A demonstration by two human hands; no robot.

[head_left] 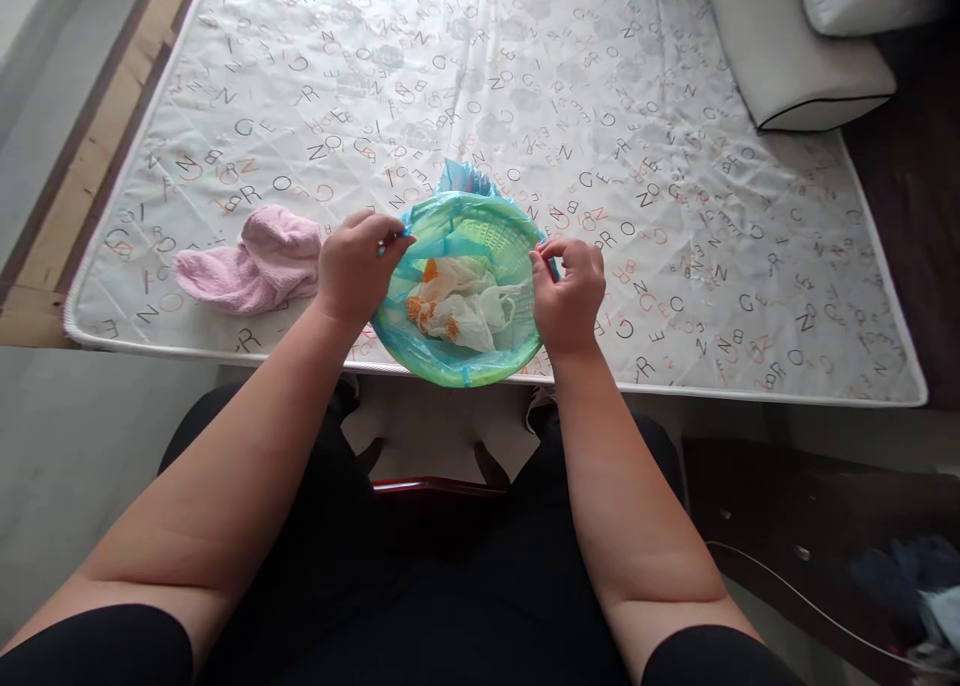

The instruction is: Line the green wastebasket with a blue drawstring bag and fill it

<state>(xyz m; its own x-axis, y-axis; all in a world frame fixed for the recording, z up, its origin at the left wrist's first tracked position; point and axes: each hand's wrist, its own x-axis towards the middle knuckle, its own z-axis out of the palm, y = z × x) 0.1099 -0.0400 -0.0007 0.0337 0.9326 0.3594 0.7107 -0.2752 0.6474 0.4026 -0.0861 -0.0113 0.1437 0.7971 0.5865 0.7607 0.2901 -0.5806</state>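
Note:
A green plastic basket (517, 236) with slatted walls stands at the front edge of the mattress, lined with a thin blue plastic bag (461, 171) folded over its rim. Inside lies a crumpled white plastic bag (480, 311) with orange print. My left hand (358, 266) pinches the blue bag at the basket's left rim. On the opposite side, my right hand (568, 291) has its fingers closed on the bag's edge at the right rim. A pink cloth (255, 261) lies rumpled just left of my left hand.
The mattress (675, 226) has a white letter-print cover and a wooden bed frame (82, 166) along its left. A white pillow-like block (795, 56) sits at the back right. Below right is a dark surface (757, 506) with a white cable (795, 596).

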